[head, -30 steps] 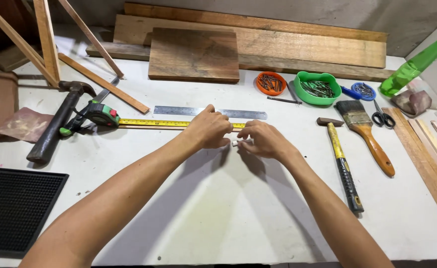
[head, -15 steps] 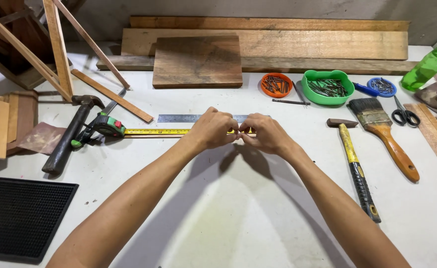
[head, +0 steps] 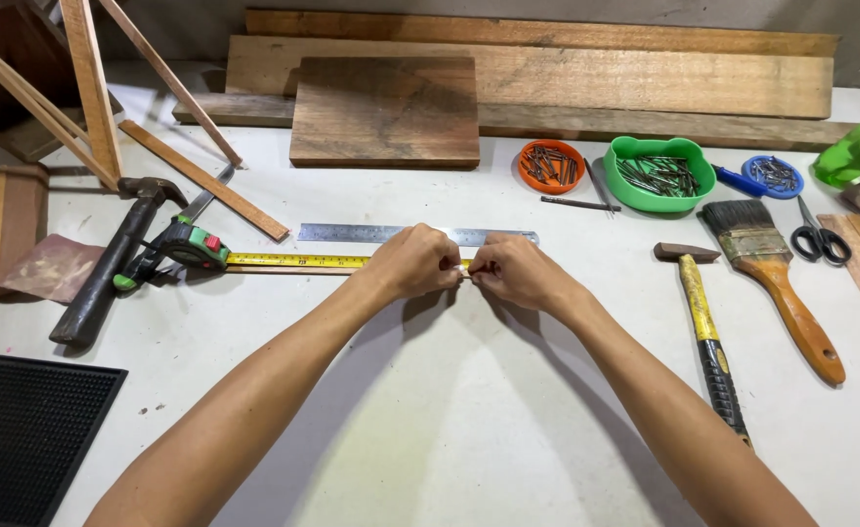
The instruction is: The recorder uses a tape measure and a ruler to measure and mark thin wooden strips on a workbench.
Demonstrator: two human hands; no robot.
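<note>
Both hands pinching something tiny right at the tape measure

Left hand (head: 412, 262) and right hand (head: 513, 271) meet fingertip to fingertip, closed on a small pale bit (head: 466, 269) I can't identify, over the extended tape measure (head: 254, 258) on the table (head: 430, 410). Steel ruler (head: 352, 233) lies just behind the tape; yellow-handled hammer (head: 705, 332) well to its right.
</note>
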